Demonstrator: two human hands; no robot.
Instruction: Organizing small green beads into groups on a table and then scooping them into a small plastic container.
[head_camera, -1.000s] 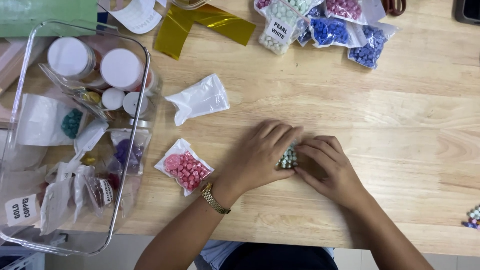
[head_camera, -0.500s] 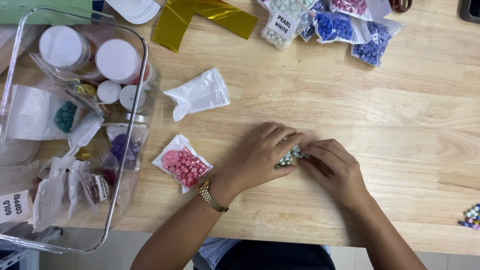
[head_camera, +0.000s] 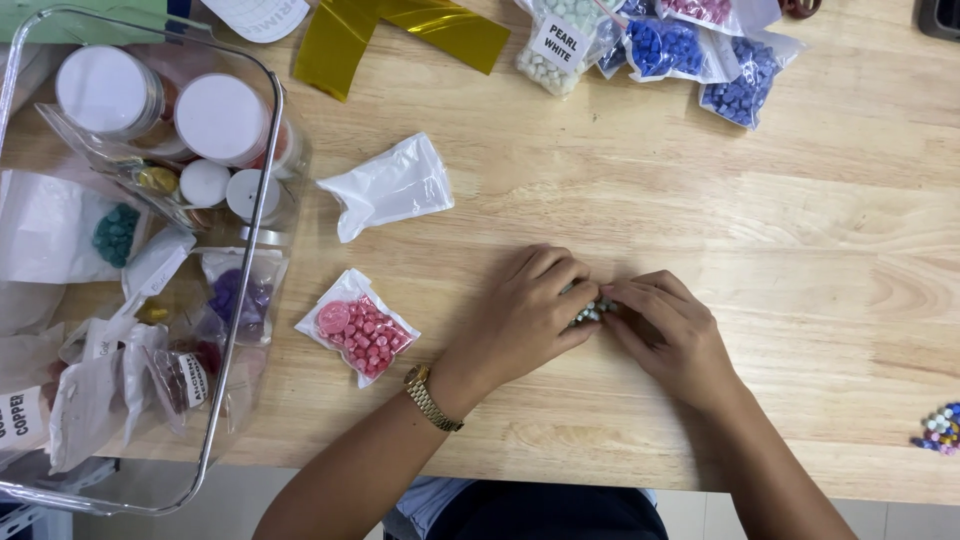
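While bent low over the wooden desk (head_camera: 800, 250), left hand (head_camera: 525, 315) and right hand (head_camera: 670, 335) meeting fingertip to fingertip, each grip pressed together, pinching a small bag of pale beads (head_camera: 592, 311) between them, mostly hidden by fingers. Just left, a bag of pink beads (head_camera: 358, 326) flat on the desk; farther up, an empty white bag (head_camera: 390, 186). Gold wristwatch (head_camera: 432, 397) on the left wrist. Clear bin (head_camera: 240, 330) of jars and bags at far left.
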